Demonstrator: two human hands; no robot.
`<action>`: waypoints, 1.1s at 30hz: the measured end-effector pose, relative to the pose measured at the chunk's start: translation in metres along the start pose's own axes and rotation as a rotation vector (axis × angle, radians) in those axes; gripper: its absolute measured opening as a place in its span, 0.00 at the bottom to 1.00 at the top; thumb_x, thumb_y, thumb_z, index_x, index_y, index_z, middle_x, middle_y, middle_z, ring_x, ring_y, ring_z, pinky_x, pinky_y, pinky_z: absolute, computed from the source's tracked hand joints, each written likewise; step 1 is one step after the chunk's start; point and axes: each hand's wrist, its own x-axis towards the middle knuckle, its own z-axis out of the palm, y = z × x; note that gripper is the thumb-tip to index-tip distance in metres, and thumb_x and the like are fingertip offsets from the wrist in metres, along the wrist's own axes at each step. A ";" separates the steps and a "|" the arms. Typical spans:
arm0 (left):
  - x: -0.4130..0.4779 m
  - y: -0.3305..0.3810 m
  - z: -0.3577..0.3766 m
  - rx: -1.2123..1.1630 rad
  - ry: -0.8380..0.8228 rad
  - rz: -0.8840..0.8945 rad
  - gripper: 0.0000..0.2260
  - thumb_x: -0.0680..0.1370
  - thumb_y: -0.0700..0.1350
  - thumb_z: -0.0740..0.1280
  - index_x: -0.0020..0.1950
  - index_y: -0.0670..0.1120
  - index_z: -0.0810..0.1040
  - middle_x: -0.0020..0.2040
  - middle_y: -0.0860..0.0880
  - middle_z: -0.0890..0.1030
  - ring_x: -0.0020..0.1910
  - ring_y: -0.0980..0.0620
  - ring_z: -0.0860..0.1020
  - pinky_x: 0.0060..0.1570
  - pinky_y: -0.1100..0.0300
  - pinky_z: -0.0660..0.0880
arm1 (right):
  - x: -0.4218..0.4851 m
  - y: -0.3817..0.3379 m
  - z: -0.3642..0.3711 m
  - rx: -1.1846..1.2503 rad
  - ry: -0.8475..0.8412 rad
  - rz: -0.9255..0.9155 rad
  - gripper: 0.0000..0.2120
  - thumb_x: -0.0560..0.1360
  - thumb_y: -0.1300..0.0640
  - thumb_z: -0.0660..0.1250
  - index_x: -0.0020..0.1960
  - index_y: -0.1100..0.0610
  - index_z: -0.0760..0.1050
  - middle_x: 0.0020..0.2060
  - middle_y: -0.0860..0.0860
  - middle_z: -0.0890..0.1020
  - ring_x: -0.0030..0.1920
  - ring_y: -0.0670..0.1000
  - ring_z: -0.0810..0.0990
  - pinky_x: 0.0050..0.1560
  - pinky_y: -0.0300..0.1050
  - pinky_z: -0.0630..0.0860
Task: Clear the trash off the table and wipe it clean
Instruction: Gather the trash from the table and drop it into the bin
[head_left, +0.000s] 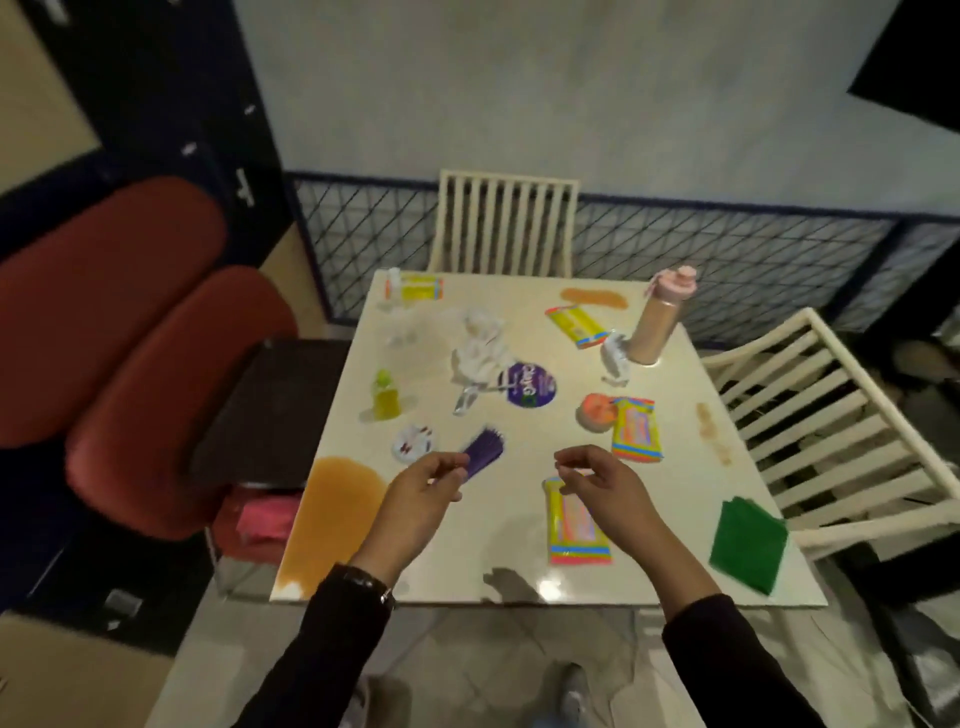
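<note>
1. A glossy cream square table (493, 530) is seen at the centre of the frame, littered across its top.
2. The left hand (423, 493) is held over the lower middle of the table. Its fingers are curled and the tips lie at the near end of a purple pleated wrapper (484, 456). Whether the wrapper is pinched cannot be told.
3. The right hand (602, 480) is held just right of it, fingers loosely curled with nothing grasped, above the top end of a yellow striped snack packet (576, 527).
4. A second yellow packet (636, 428) is noted right of centre, touching an orange cup (592, 410).
5. A large orange spill (337, 509) is recorded at the table's lower left. A smaller orange smear (592, 297) lies near the top edge.
6. A green folded cloth (748, 540) is seen at the lower right corner of the table.
7. Crumpled white tissue (478, 343) and a round purple lid (530, 385) are found mid-table.
8. A tan bottle with a pink cap (657, 322) stands upright at the upper right.
</note>
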 end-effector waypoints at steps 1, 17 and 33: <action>0.008 0.003 0.009 0.010 -0.007 0.004 0.06 0.79 0.42 0.64 0.51 0.51 0.79 0.48 0.51 0.80 0.41 0.53 0.79 0.50 0.58 0.75 | 0.006 0.005 -0.008 -0.002 0.003 0.000 0.09 0.76 0.62 0.66 0.44 0.48 0.76 0.43 0.44 0.81 0.40 0.50 0.83 0.40 0.31 0.72; 0.154 0.010 0.137 0.071 0.034 -0.198 0.08 0.78 0.38 0.65 0.51 0.49 0.80 0.46 0.49 0.81 0.41 0.50 0.80 0.39 0.66 0.72 | 0.169 0.094 -0.138 -0.104 -0.077 0.129 0.06 0.77 0.61 0.64 0.51 0.53 0.77 0.47 0.46 0.78 0.43 0.50 0.80 0.36 0.30 0.69; 0.304 0.011 0.094 0.059 0.080 -0.225 0.10 0.79 0.38 0.63 0.47 0.52 0.79 0.49 0.47 0.79 0.46 0.44 0.79 0.42 0.57 0.73 | 0.384 0.128 -0.115 -0.408 -0.018 0.377 0.09 0.75 0.61 0.63 0.52 0.64 0.77 0.49 0.60 0.77 0.57 0.60 0.75 0.47 0.42 0.69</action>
